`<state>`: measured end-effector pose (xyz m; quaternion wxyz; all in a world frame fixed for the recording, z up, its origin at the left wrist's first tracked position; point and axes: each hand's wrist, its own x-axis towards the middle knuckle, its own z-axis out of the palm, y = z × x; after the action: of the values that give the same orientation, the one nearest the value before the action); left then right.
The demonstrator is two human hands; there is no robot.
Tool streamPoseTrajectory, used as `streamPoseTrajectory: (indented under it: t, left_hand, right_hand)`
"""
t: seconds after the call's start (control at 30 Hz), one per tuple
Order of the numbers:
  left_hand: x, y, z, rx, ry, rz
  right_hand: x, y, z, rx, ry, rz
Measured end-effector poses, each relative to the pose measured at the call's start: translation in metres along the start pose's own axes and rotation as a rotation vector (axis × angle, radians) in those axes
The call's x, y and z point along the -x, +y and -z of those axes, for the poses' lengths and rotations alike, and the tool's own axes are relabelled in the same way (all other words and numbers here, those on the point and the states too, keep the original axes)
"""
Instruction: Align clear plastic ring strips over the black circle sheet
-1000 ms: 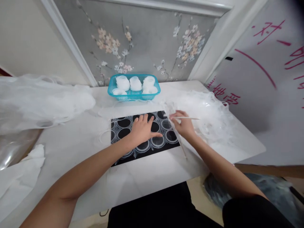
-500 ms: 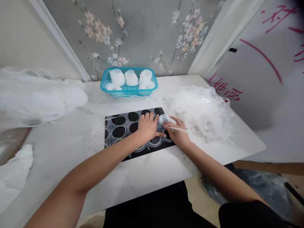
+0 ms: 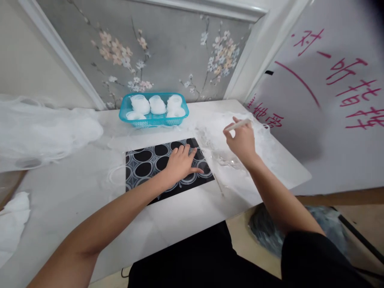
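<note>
Lifting clear of the black ring-patterned mat (image 3: 144, 168), the right hand (image 3: 241, 142) is pinching a thin white stick (image 3: 238, 125) above the clear tubing tangle (image 3: 228, 148); the left hand (image 3: 179, 165), fingers spread, is pressing the mat flat on the table.

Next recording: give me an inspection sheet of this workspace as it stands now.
Surface: white table.
Job's things: black mat with clear circular rings; thin white stick.
Clutter: turquoise plastic basket of white rolls; tangled clear plastic strips; sheer white heap.
Hands: left hand flat on mat; right hand raised, gripping stick.
Cables: thin dark cord below the table's front edge.
Surroundings: floral grey wall panel; white board with red writing.
</note>
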<state>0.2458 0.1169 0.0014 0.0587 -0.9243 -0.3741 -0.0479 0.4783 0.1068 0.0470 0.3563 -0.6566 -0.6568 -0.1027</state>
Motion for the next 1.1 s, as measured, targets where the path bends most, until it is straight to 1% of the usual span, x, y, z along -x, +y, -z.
streamPoseTrajectory:
  t: [0.07,0.13,0.2,0.27,0.33,0.4,0.5,0.63,0.73,0.8,0.83,0.9,0.93,0.97,1.0,1.07,1.1]
  left_hand:
    - [0.005,0.002,0.003,0.025,-0.018,-0.049]
    - [0.011,0.005,0.007,0.035,-0.028,-0.096]
    - [0.018,0.009,0.012,0.041,-0.017,-0.151]
    - [0.028,0.016,0.015,0.045,-0.006,-0.220]
    - [0.038,0.023,0.016,0.028,-0.005,-0.272]
    - [0.047,0.031,0.015,0.000,-0.002,-0.293]
    - [0.054,0.040,0.013,-0.031,0.016,-0.274]
    - [0.057,0.043,0.013,-0.033,0.011,-0.247]
    - [0.056,0.039,0.012,0.010,-0.010,-0.244]
    - [0.054,0.035,0.010,0.057,-0.038,-0.252]
    - [0.053,0.034,0.010,0.081,-0.055,-0.259]
    - [0.050,0.032,0.009,0.119,-0.091,-0.266]
    - [0.048,0.032,0.009,0.132,-0.107,-0.265]
    - [0.046,0.031,0.009,0.141,-0.119,-0.260]
    - [0.045,0.031,0.009,0.147,-0.129,-0.252]
    - [0.045,0.030,0.011,0.158,-0.131,-0.240]
    - [0.046,0.030,0.012,0.170,-0.128,-0.247]
  right_hand:
    - [0.039,-0.012,-0.002,-0.205,-0.116,-0.002]
    - [0.077,-0.027,-0.006,-0.430,-0.275,-0.108]
    - [0.106,-0.038,-0.012,-0.554,-0.355,-0.251]
    - [0.122,-0.044,-0.016,-0.612,-0.378,-0.335]
    - [0.127,-0.045,-0.019,-0.634,-0.371,-0.354]
    - [0.127,-0.044,-0.020,-0.629,-0.367,-0.351]
    - [0.123,-0.042,-0.021,-0.587,-0.379,-0.339]
    - [0.124,-0.043,-0.020,-0.523,-0.376,-0.279]
    - [0.132,-0.047,-0.019,-0.384,-0.329,-0.131]
    - [0.137,-0.047,-0.019,-0.243,-0.295,0.010]
    - [0.136,-0.046,-0.019,-0.181,-0.299,0.086]
    - [0.125,-0.037,-0.019,-0.095,-0.332,0.212]
    - [0.114,-0.030,-0.017,-0.063,-0.319,0.234]
    - [0.101,-0.023,-0.015,-0.032,-0.271,0.217]
    - [0.085,-0.015,-0.012,-0.003,-0.183,0.164]
    - [0.055,-0.005,-0.003,0.020,0.080,-0.026]
    - [0.045,-0.004,0.001,0.000,0.208,-0.110]
